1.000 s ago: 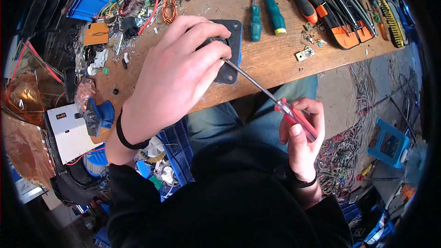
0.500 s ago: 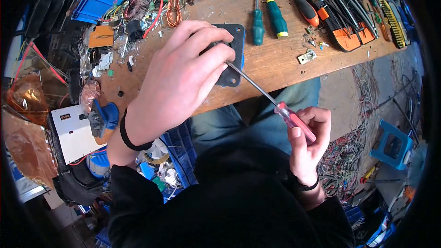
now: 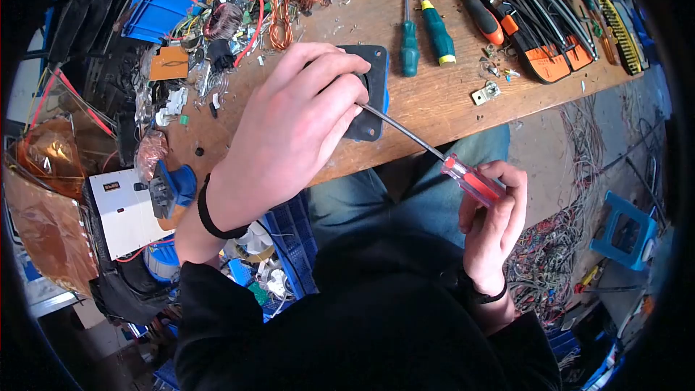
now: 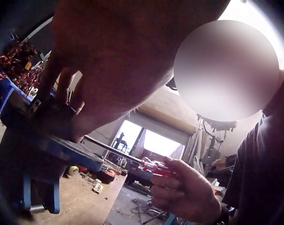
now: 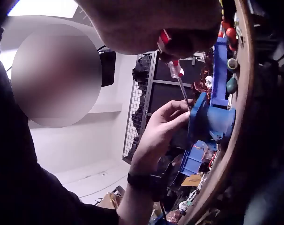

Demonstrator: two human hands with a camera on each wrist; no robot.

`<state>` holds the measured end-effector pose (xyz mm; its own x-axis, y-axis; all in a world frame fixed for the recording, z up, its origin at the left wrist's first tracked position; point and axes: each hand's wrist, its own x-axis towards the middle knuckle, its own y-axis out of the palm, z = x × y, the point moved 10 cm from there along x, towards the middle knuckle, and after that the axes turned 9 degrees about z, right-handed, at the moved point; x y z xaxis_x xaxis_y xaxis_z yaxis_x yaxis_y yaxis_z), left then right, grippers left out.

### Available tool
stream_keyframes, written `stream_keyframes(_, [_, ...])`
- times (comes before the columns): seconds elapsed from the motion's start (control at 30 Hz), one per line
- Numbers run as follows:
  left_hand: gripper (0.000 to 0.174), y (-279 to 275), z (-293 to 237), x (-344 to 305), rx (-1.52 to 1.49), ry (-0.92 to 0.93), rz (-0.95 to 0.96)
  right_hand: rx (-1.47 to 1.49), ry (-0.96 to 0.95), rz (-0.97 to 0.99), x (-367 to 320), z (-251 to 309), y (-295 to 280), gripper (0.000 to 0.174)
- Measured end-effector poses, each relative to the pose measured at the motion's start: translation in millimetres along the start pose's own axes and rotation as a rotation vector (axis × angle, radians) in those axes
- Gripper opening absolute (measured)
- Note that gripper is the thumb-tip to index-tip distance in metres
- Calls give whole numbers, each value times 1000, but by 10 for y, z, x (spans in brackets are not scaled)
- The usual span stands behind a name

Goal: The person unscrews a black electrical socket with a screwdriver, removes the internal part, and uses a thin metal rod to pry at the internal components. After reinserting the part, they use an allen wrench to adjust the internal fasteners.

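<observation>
By the table's (image 3: 427, 105) near edge, my left hand (image 3: 293, 123) grips the rigid-looking blue housing (image 5: 218, 123); my right hand (image 3: 499, 224) holds the screwdriver (image 3: 450, 165), likely light, best turned by its handle (image 3: 476, 185).

Bare tabletop (image 3: 427, 94) lies right of the black plate (image 3: 377, 85); two green screwdrivers (image 3: 437, 33) obstruct beyond.

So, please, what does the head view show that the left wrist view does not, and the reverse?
Only head: the white panel and the jeans.
Only left wrist: the spring low on the blue part, and the bright opening.
Both: the left hand at the blue part, and the right hand gripping the red screwdriver.
</observation>
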<state>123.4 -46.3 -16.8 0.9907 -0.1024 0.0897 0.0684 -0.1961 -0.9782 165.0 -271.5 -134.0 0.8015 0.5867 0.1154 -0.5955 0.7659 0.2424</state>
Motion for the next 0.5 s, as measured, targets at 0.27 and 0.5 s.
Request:
stream_keyframes(0.27, [11,10,-8,-16,30,15,9,-55,-65,-7,7,68,-23,32])
stream_keyframes(0.5, [14,-1,-34,1,27,12,30,-93,-137,-76,21,126,0,23])
